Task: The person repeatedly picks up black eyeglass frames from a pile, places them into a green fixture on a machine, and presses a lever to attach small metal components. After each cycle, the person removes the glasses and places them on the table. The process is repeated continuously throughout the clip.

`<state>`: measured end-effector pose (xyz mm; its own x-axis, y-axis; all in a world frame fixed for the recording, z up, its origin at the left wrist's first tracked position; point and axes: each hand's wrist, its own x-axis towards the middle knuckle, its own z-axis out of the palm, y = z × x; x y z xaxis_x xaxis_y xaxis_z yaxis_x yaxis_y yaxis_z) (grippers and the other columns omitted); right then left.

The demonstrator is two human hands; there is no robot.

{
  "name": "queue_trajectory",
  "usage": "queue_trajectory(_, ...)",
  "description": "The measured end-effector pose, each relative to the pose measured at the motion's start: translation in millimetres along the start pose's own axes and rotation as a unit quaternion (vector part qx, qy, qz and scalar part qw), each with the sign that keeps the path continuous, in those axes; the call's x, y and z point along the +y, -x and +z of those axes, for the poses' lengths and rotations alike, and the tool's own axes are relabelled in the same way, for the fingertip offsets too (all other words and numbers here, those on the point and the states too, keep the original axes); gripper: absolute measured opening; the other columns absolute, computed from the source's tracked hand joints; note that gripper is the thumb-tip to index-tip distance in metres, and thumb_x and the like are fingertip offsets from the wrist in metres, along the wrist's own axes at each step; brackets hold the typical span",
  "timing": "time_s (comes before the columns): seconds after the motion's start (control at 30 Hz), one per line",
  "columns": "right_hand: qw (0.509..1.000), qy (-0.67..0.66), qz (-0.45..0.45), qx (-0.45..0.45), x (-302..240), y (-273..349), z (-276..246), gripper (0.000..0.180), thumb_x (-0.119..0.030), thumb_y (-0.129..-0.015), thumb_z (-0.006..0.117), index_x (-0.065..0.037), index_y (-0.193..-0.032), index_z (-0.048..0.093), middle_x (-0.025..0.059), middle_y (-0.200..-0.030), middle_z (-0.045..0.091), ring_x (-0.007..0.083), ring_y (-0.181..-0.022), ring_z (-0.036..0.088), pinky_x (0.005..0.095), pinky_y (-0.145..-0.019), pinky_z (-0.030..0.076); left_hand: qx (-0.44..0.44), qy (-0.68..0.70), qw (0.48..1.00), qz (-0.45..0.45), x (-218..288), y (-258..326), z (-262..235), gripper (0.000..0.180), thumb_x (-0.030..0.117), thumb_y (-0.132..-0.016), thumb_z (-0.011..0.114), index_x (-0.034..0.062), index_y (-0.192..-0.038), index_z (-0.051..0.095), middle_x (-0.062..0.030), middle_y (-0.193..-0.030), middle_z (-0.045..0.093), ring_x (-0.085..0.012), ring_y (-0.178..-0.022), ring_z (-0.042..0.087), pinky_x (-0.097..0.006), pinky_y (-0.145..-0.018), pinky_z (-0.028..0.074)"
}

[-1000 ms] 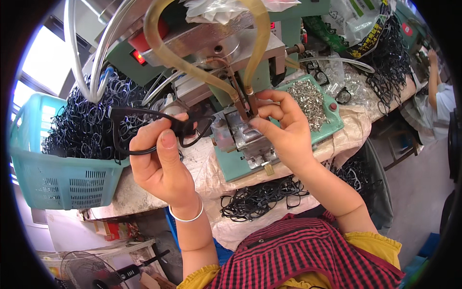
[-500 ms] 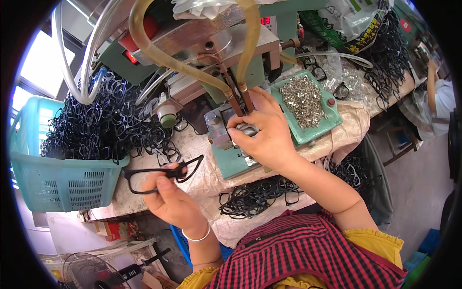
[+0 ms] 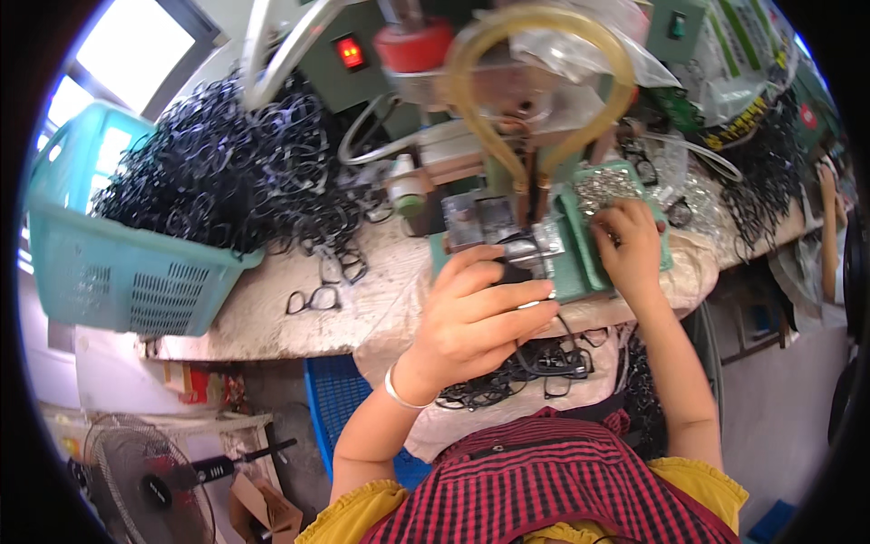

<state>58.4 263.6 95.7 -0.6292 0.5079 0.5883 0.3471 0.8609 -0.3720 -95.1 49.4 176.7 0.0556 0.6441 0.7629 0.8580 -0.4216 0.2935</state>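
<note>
My left hand [image 3: 476, 317] is raised at the small metal fixture [image 3: 521, 247] of the green bench machine, fingers closed around a black eyeglass frame [image 3: 509, 272] that is mostly hidden by them. A thin bracelet circles that wrist. My right hand [image 3: 632, 243] rests to the right, its fingertips curled down into the green tray of small silvery metal parts [image 3: 605, 189]. What the fingertips hold is hidden.
A teal basket [image 3: 118, 272] heaped with black frames stands at left; one loose frame [image 3: 313, 299] lies on the bench. More frames [image 3: 521, 372] pile on the cloth over my lap. Yellowish hoses [image 3: 471, 100] arch over the machine. A fan [image 3: 145, 490] stands at lower left. Another person's arm [image 3: 829, 213] shows at far right.
My left hand, lowered toward my lap with a frame half a second ago, has come back up to the fixture. My right hand has moved from the fixture to the parts tray.
</note>
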Motion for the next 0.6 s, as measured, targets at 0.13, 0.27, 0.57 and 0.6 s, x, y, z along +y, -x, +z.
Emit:
queue_trajectory(0.13,0.991,0.066,-0.116,-0.009,23,-19,20,0.015,-0.006,-0.081,0.066,-0.004,-0.095,0.062,0.0146,-0.116,0.063,0.0380,-0.113,0.057,0.0464,-0.089,0.048,0.024,-0.018,0.999,-0.035,12,12,2,0.030,0.012,-0.076,0.079,0.0124,-0.106,0.074,-0.0037,-0.112,0.073,-0.0243,-0.087,0.061,-0.045,-0.098,0.051)
queue_trajectory(0.27,0.985,-0.092,0.100,0.105,41,6,10,0.013,-0.007,-0.092,0.066,-0.003,-0.104,0.067,0.0102,-0.098,0.069,0.0250,-0.089,0.066,0.0341,-0.082,0.051,0.097,-0.244,0.952,-0.158,9,76,-38,0.033,0.004,-0.080,0.074,0.0098,-0.113,0.071,-0.0117,-0.124,0.068,-0.0270,-0.110,0.063,-0.045,-0.102,0.045)
queue_trajectory(0.57,0.829,-0.451,0.305,0.132,31,0,40,0.017,-0.006,-0.094,0.065,-0.001,-0.110,0.069,0.0023,-0.103,0.068,0.0113,-0.094,0.062,0.0242,-0.086,0.047,0.107,-0.322,0.830,-0.443,-67,183,-130,0.014,0.006,-0.086,0.069,0.0053,-0.100,0.071,-0.0134,-0.116,0.068,-0.0319,-0.112,0.059,-0.041,-0.099,0.044)
queue_trajectory(0.6,0.849,-0.438,0.268,0.126,23,-6,42,0.017,-0.006,-0.094,0.066,0.000,-0.109,0.070,0.0023,-0.102,0.069,0.0107,-0.093,0.062,0.0235,-0.085,0.047,0.115,-0.331,0.813,-0.465,-77,179,-120,0.015,0.011,-0.084,0.072,0.0061,-0.097,0.072,-0.0124,-0.114,0.068,-0.0320,-0.109,0.059,-0.040,-0.096,0.045)
